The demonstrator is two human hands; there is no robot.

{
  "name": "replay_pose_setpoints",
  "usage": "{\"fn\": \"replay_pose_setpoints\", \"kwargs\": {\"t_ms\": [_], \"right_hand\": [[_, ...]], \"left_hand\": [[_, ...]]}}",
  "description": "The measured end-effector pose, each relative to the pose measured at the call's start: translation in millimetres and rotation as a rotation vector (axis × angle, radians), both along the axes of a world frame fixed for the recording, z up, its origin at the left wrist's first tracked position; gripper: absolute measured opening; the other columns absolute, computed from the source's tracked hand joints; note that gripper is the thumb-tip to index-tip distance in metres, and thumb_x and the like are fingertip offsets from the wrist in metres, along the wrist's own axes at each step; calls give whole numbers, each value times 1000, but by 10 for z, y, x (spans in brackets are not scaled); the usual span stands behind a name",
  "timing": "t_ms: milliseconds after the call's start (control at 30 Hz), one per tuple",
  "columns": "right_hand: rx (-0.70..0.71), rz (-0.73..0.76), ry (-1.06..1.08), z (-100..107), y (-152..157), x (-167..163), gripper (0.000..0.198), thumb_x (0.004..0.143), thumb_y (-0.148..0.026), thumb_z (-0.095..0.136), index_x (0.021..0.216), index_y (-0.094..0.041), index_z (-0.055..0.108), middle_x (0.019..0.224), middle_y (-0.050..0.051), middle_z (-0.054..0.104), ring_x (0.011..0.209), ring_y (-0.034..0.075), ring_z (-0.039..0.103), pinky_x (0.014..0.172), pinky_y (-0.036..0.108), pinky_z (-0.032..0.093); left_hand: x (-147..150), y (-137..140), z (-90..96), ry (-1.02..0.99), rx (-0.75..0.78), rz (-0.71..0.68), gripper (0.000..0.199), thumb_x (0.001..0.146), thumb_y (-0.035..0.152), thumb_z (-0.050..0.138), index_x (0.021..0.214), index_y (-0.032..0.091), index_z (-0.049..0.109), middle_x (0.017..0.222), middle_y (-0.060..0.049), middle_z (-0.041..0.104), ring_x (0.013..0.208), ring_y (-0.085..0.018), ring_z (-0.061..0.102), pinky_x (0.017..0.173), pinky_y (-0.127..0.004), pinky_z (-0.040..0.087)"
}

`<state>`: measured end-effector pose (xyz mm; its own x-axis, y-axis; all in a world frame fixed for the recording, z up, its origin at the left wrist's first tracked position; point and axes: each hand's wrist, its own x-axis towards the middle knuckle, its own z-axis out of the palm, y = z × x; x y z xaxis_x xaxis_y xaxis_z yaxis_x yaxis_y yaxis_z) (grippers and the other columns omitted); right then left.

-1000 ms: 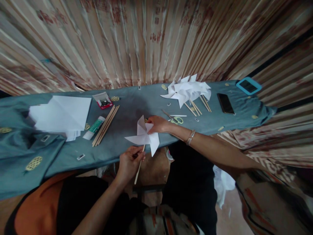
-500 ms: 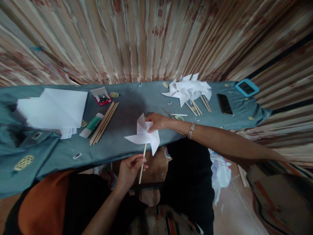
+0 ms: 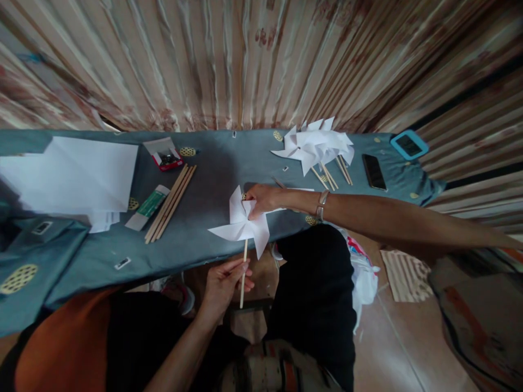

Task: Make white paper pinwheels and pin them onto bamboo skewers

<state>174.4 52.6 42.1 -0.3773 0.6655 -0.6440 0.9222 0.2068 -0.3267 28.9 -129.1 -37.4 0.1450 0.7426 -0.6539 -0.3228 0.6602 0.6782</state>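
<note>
A white paper pinwheel (image 3: 237,231) on a thin wooden stick (image 3: 244,258) is held over the front edge of the table. My left hand (image 3: 225,280) pinches the stick between thumb and fingers below the paper blades. At the pinwheel's centre, my right hand (image 3: 263,200) is closed on the paper, its thumb pressing near the middle. The right fingertips are partly hidden behind a blade. Several more pinwheels (image 3: 318,144) lie in an overlapping pile at the back right, their sticks pointing toward me.
White paper sheets (image 3: 90,174) lie at left, near wooden sticks (image 3: 171,204), a green and white box (image 3: 149,207) and an open red box (image 3: 167,158) of small dark pieces. At right are a phone (image 3: 373,172) and a blue-framed device (image 3: 409,145). Scissors are mostly hidden behind my right hand.
My view has shifted slightly. Both hands keep their grip on the pinwheel, and its stick stands a little more upright. My right forearm now covers more of the scissors.
</note>
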Motion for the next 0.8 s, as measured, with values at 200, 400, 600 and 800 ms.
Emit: {"fn": "replay_pose_setpoints", "kwargs": {"t_ms": [200,400,600,800], "right_hand": [[-12,7,-30,11,32,-27,24,68,-17,78,92,-13,74,88,3,73,77,16,63,59,23,41],[13,-44,-41,-15,30,-64,28,65,-16,81,92,-12,73,83,4,70,76,17,63,58,25,42],[22,6,-66,-8,37,-66,37,65,-18,80,101,-13,72,101,6,71,86,19,65,66,25,46],[4,16,-26,41,5,-34,30,70,-17,77,100,-12,73,100,6,73,84,18,65,65,23,45]], "left_hand": [[19,3,1,25,-25,12,40,51,44,86,75,13,77,60,-3,70,41,-14,61,42,-26,54],[35,17,34,19,-57,15,39,48,44,86,71,14,77,57,-3,69,39,-14,60,41,-26,53],[47,30,19,21,-94,27,43,43,45,87,71,14,76,54,-1,67,37,-14,59,40,-27,54],[56,5,23,24,-62,39,43,46,44,87,73,12,75,59,-3,70,40,-15,61,42,-26,52]]}}
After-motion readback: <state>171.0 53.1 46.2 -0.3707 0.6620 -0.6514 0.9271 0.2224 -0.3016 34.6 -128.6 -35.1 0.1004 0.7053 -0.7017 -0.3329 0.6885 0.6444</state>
